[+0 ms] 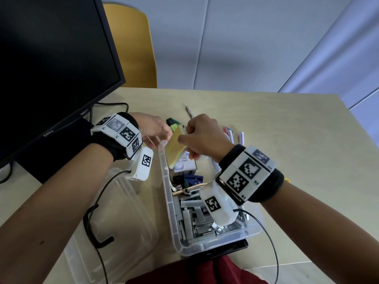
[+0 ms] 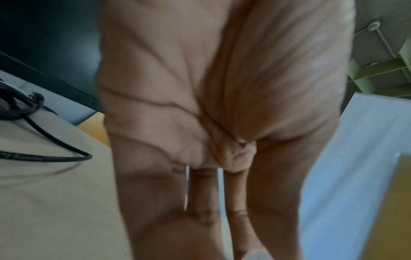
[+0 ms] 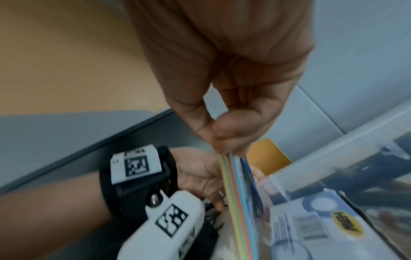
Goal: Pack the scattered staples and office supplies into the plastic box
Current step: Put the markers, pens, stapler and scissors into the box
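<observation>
Sticky notes (image 1: 176, 148) hang tilted over the far-left corner of the plastic box (image 1: 170, 201), their long axis running from upper right down to lower left, the low end just above a small white carton (image 1: 185, 167) that already stands inside. The right hand (image 1: 202, 138) has them by the top edge; its wrist view shows thumb and forefinger pinched on the coloured stack (image 3: 237, 193), so that grip is clamped on the pad. The left hand (image 1: 152, 128) sits just beside the pad, at the box's far rim. Its fingers look long and fairly straight in its own wrist view (image 2: 200, 193), and I cannot tell whether they touch the pad or the rim. The box stands on the counter (image 1: 287, 140), its near end heaped with staple strips (image 1: 192, 218). A green highlighter (image 1: 172, 123), a pencil (image 1: 189, 112) and pens (image 1: 235, 136) lie outside, beyond the box. The pad probably needs only to drop straight down, so the right hand is the one placed to finish it.
</observation>
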